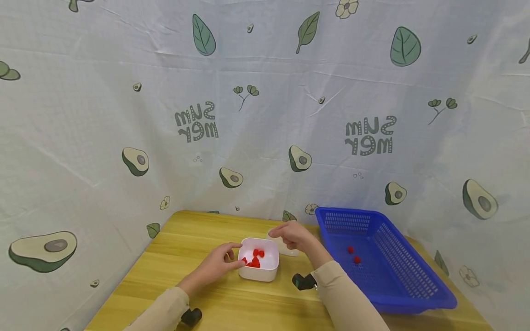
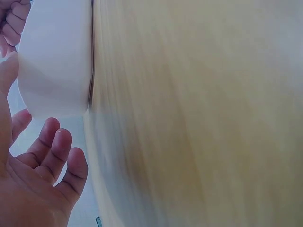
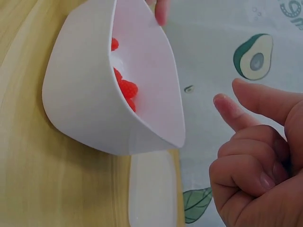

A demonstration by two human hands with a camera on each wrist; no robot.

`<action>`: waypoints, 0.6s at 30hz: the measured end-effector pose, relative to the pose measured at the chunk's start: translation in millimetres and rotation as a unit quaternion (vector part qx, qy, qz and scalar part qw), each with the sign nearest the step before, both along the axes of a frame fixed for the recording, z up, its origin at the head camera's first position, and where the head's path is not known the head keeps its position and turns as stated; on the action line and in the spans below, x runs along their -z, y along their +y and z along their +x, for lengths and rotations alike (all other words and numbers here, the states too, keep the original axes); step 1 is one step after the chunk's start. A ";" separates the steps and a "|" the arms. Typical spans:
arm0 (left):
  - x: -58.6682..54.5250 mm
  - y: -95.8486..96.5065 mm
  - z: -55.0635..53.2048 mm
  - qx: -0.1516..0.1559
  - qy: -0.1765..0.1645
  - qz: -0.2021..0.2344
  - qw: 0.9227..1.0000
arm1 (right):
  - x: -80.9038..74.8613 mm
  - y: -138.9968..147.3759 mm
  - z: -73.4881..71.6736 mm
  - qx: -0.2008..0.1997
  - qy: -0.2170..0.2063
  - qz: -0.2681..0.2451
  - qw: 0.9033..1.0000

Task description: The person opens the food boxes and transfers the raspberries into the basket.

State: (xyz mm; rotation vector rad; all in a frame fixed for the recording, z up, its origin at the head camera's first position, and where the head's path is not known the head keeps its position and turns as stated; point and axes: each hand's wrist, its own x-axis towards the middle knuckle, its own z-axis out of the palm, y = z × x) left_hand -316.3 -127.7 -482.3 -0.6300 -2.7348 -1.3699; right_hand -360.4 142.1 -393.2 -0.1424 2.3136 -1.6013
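A white box (image 1: 258, 274) with rounded corners stands on the wooden table, holding several red raspberries (image 3: 128, 89). At its left side is my left hand (image 1: 217, 264), thumb and index finger touching the rim; in the left wrist view the other fingers are loosely bent beside the wall. My right hand (image 1: 293, 235) hovers beyond the box's right back corner. Its thumb and index finger point out with a small gap between them, and the other fingers are curled in. Nothing shows in that gap in the right wrist view (image 3: 258, 142).
Behind and right of the box lies a pale, flat lid-like piece (image 3: 152, 194). A blue perforated basket (image 1: 407, 301) stands on the right of the table, with two raspberries (image 1: 357, 260) on its floor. A printed curtain (image 1: 265, 188) hangs behind the table (image 1: 149, 276).
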 end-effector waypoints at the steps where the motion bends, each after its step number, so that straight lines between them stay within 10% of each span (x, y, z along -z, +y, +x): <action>1: 0.1 0.0 0.0 -0.002 -0.001 0.000 1.000 | 1.1 -1.9 0.3 0.000 -0.001 -0.001 1.000; 18: -1.1 0.3 0.8 -0.011 -0.011 -0.010 1.000 | 14.7 -31.3 4.6 -0.005 0.005 0.072 0.997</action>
